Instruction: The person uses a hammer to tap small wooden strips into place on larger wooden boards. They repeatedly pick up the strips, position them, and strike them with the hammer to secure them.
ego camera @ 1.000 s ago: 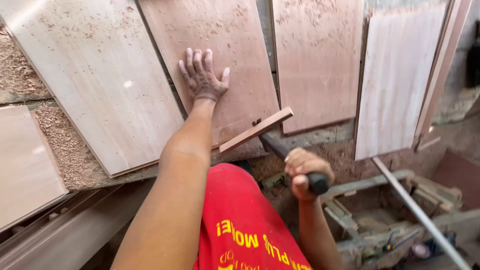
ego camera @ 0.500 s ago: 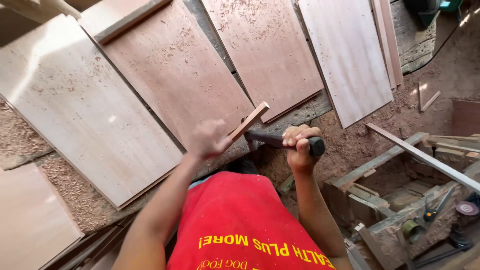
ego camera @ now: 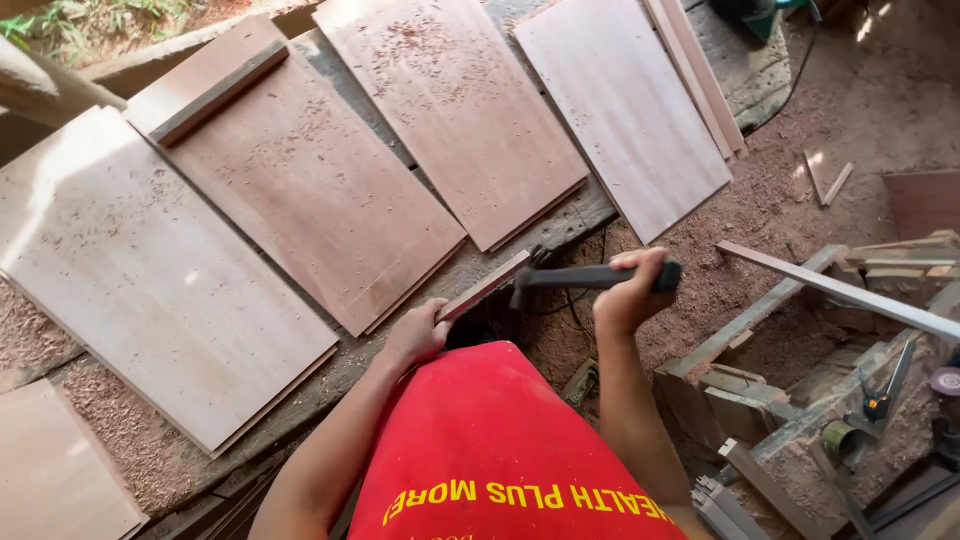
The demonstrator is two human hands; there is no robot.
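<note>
Lowered left hand (ego camera: 418, 332) now grips thin wooden strip (ego camera: 487, 284); right hand (ego camera: 630, 292) clenches black-handled hammer (ego camera: 590, 276).

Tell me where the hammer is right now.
In the head view, the hammer is right of centre, gripped in the right hand, its head against the end of the wood strip that the left hand holds.

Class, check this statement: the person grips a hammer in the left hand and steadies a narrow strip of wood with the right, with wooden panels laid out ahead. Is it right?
Not quite: the hands are swapped. The head view shows the right hand gripping the hammer and the left hand steadying the narrow strip of wood. The wooden panels do lie ahead.
</note>
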